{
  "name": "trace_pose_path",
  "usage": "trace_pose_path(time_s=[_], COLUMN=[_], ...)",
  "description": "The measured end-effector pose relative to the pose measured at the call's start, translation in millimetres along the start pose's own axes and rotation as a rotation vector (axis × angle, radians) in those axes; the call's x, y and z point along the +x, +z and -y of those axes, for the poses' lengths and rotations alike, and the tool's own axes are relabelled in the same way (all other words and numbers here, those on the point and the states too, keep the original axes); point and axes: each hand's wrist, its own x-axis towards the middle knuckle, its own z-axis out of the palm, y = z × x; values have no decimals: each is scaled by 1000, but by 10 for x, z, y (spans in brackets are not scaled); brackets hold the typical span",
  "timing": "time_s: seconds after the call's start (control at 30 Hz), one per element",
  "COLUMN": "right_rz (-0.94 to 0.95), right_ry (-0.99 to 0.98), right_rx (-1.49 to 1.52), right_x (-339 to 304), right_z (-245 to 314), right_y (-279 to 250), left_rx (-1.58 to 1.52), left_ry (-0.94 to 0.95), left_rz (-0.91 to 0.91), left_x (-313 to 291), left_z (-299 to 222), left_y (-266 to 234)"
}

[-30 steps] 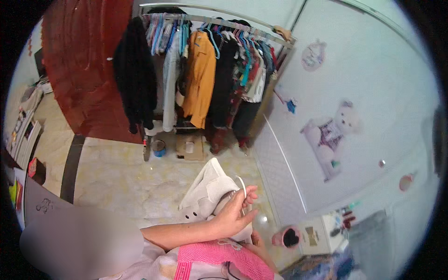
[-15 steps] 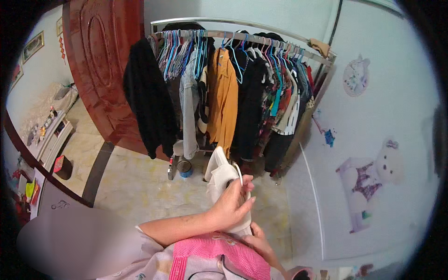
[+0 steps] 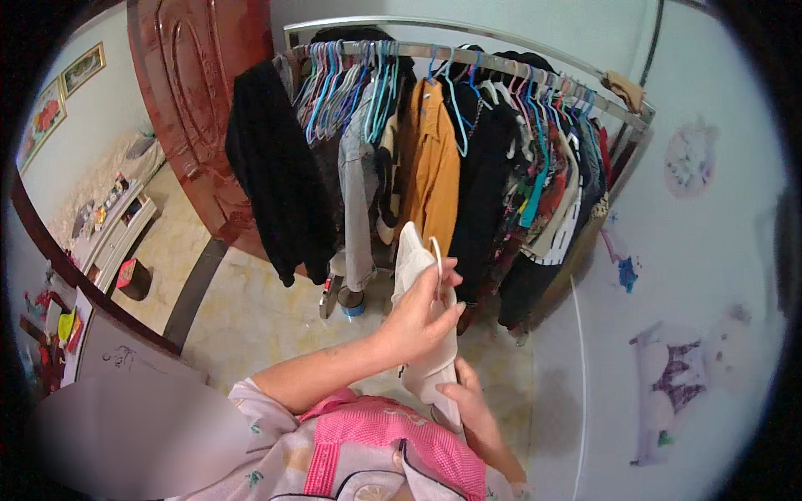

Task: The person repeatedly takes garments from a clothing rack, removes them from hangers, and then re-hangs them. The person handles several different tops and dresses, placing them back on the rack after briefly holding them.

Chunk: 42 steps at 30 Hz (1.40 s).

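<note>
In front of me I hold a cream-white garment (image 3: 432, 373), long and folded, its pointed far end rising before an orange shirt on the rack. My left hand (image 3: 415, 324) is closed around its upper part. A thin white curved piece (image 3: 437, 253), like a hanger hook, stands up by those fingers. Lower down, my right hand (image 3: 470, 399) grips the garment near its bottom end, thumb on the near face and the other fingers partly hidden behind it. Pink mesh cloth (image 3: 376, 426) covers my front, just under the garment.
A metal clothes rack (image 3: 401, 52) full of clothes on hangers stands ahead, the orange shirt (image 3: 432, 159) in its middle. A reddish-brown door (image 3: 196, 108) is at left. A blue-banded tin (image 3: 352, 302) sits on the tiled floor (image 3: 259, 321). The right wall (image 3: 635, 250) carries stickers.
Both hands have lifted the garment a little higher and farther forward. Its lower end shows more now. The whole view has shifted, so the rack appears farther right.
</note>
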Motion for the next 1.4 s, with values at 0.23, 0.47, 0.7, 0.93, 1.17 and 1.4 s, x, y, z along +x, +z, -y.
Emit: trace_pose_path(time_s=[0.23,0.47,0.7,0.93,1.17,1.4], right_rz=[-59,-70,-173,-202,-120,-173], right_ry=[-58,-117,-215,-236,-361,-485], right_rx=[-52,-70,-102,-121,-130,91], right_x=[876,1987,3029,3984,4896,4634], right_z=[360,649,1002,1393,2000,2235], right_y=[227,385,739,822,674,149], left_rx=[-259,-292,-112,-205,-45,-4], left_ry=[-2,93,83,-31,149,125], left_rz=[-143,-203,-132,-102,-88,-103], left_x=[621,1441,2096,2261,2331,2356], left_z=[626,1162,1499,1966,2053,2031], left_y=[-332,-920,-1699,-2154,-2243,-2432])
